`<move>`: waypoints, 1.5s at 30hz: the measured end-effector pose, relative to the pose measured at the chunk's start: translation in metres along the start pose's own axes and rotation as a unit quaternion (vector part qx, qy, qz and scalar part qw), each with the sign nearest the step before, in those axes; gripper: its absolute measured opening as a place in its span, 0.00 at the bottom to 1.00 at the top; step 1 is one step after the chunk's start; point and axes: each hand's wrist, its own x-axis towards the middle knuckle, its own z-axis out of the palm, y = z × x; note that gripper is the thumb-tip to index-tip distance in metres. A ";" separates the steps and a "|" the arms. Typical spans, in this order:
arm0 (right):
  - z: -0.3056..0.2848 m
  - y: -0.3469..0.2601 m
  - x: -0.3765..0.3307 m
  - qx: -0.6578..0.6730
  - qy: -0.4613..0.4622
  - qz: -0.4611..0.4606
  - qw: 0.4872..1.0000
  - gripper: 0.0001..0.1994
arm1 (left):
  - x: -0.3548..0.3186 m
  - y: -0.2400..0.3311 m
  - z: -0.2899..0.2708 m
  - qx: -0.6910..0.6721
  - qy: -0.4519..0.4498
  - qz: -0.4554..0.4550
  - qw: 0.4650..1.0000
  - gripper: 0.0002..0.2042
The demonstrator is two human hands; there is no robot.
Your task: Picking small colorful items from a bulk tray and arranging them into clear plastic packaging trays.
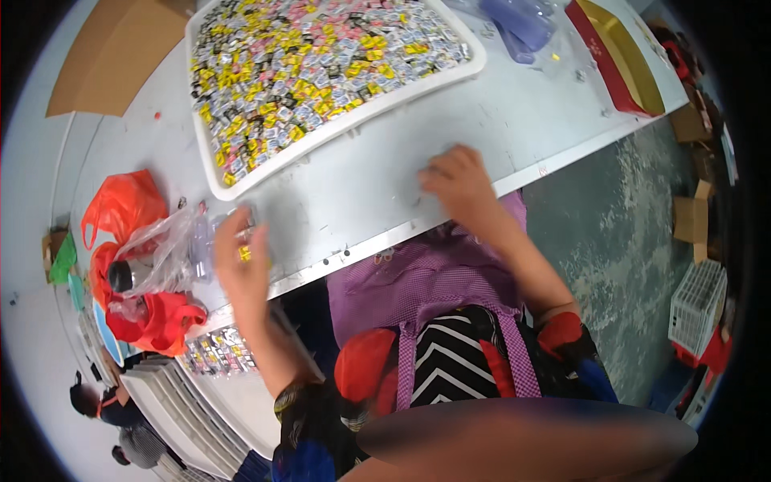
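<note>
Packets (321,72) are filling the white tray (353,123) behind the front edge of the table (337,201), most seemingly left loose while a clear bag (221,351) is holding others below its left end, and half-open left hand (242,269) and curled right hand (462,189) are reaching over, any hold unclear.
</note>
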 end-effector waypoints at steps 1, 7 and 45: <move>0.005 -0.015 0.005 0.025 -0.013 -0.006 1.000 0.09 | 0.003 0.015 0.018 -0.025 -0.053 0.014 0.998 0.16; 0.019 -0.061 0.043 0.094 -0.018 -0.054 0.994 0.14 | 0.021 0.035 0.069 -0.066 -0.108 0.106 0.986 0.16; 0.048 0.062 0.225 -0.047 -0.219 0.117 0.967 0.26 | 0.170 -0.015 0.149 0.167 -0.098 0.113 0.975 0.19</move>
